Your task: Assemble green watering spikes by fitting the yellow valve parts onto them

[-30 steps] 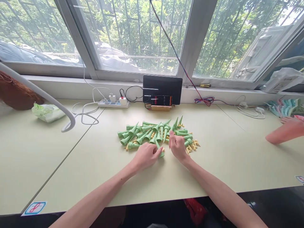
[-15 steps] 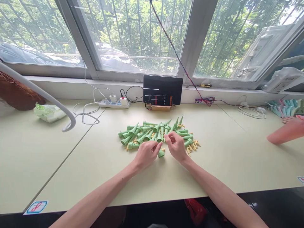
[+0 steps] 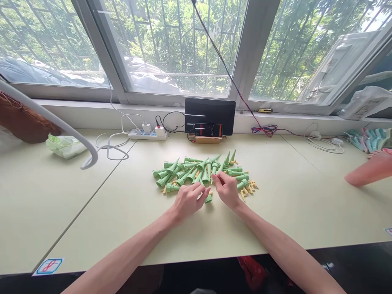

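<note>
Since a second ago the right hand (image 3: 226, 188) has drawn back a little from the green heap, its raised thumb now folded down, and the left hand (image 3: 190, 198) has shifted so that less of the green spike (image 3: 208, 199) beneath it shows. Largest thing in view: a barred window (image 3: 183, 45), foliage behind it. Below it a pale green table (image 3: 294, 200) spans the width, seams dividing it. Co-worker's forearm (image 3: 366, 169) enters at right, well apart, near a stack of teal and pink pieces (image 3: 372, 139). Black screen (image 3: 211, 109) leans upright at the table's back, a phone (image 3: 208, 130) propped before it. Mid-table, the heap of green spikes (image 3: 204, 174), lying crosswise, a few tips pointing up at its far right. Both hands sit at its near edge, close together but apart. Left fingers bent over the single spike, only its wide rim clear below the thumb; whether they grip it, cannot tell. Right fingers curled in, thumb against them; anything pinched there is hidden. Smallest: yellow pieces (image 3: 251, 187), scattered at the heap's right end, others showing between the spikes.
</note>
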`<state>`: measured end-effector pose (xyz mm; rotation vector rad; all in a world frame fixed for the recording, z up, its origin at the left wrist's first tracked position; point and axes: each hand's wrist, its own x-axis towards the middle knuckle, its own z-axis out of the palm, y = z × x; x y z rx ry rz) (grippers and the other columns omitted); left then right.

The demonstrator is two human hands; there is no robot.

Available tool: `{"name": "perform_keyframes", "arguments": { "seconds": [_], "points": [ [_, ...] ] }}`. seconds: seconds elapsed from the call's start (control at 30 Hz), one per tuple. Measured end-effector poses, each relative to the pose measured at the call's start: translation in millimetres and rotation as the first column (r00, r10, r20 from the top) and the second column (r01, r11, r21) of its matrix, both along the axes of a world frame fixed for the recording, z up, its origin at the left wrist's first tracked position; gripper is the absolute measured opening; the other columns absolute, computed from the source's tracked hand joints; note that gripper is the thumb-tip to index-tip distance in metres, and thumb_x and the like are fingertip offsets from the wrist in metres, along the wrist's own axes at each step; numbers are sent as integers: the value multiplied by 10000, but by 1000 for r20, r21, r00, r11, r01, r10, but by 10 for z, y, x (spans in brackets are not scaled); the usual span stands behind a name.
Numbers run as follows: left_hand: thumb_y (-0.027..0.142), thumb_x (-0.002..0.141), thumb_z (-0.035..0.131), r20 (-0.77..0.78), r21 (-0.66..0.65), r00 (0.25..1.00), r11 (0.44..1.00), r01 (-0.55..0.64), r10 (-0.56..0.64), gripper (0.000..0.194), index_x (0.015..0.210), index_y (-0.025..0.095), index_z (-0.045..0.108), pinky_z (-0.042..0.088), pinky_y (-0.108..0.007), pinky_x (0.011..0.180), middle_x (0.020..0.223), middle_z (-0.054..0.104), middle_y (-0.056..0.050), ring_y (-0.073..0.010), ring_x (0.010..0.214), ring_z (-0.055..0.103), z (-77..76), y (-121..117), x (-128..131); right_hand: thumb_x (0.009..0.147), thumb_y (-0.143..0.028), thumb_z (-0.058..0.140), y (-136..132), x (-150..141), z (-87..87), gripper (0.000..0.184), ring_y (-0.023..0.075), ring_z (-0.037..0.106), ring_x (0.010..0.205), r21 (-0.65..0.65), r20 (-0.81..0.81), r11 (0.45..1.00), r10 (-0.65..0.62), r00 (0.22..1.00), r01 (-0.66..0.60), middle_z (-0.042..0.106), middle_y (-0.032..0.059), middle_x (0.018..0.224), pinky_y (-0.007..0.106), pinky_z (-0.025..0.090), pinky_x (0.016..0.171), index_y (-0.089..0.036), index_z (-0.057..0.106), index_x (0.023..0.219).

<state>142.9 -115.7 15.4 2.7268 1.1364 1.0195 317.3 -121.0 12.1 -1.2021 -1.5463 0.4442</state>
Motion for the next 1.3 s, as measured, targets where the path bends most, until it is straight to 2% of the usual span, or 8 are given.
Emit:
{"name": "perform_keyframes", "arguments": {
  "seconds": [0.13,0.2,0.3,0.37,0.5,0.63,1.0,1.3],
  "points": [
    [344,975,412,-59,13,997,999,-39,40,398,642,188,565,232,-261,477,588,504,-14,-102,472,388,56,52,-22,970,-422,477,8,-15,-18,397,100,308,487,-4,0,1000,3,1000,-3,347,-59,532,239,287,486,-206,447,638],
    [350,975,413,-65,10,992,994,-109,110,366,708,189,604,250,-261,487,645,548,-27,-110,493,427,125,118,-45,970,-436,475,13,-21,-25,400,101,316,492,-13,-4,1000,4,1000,-4,349,-58,537,240,292,492,-205,452,643],
    [301,968,429,-75,-48,971,972,-232,228,271,850,187,645,312,-262,533,811,621,-54,-130,563,502,260,256,-98,969,-439,475,21,-29,-28,405,100,316,494,-17,-18,1000,6,1000,-6,349,-59,533,237,293,494,-204,451,640],
    [266,949,448,-149,-113,958,958,-263,245,250,822,184,648,321,-265,547,837,619,-61,-149,605,534,350,355,-133,970,-433,475,26,-32,-26,413,99,310,496,-11,-21,1000,7,1000,-7,346,-58,531,235,288,493,-203,446,628],
    [180,900,460,-265,-263,948,933,-247,176,245,779,187,673,350,-276,586,812,606,-65,-177,660,561,480,510,-154,983,-438,447,25,-35,-25,446,100,311,501,-9,6,1000,-2,1000,3,341,-53,523,242,282,499,-195,457,609],
    [145,847,484,-319,-359,944,910,-206,88,228,728,189,672,371,-281,625,832,637,-75,-208,765,582,526,594,-99,988,-441,439,20,-43,-35,457,101,299,499,-8,5,1000,3,1000,-3,332,-53,517,247,275,496,-193,464,605],
    [114,693,567,-401,-417,915,882,-218,36,126,617,183,639,347,-267,585,691,637,-70,-202,690,592,511,746,25,986,-402,462,26,-60,-44,460,96,277,500,18,-17,1000,23,1000,-22,308,-57,514,248,255,489,-198,384,581],
    [97,635,629,-430,-418,901,873,-252,54,108,590,190,596,357,-263,582,670,610,-61,-224,728,615,541,711,61,986,-393,467,32,-64,-51,454,97,293,497,5,-29,999,43,999,-43,320,-54,515,253,249,492,-197,391,584]
  ]
}}
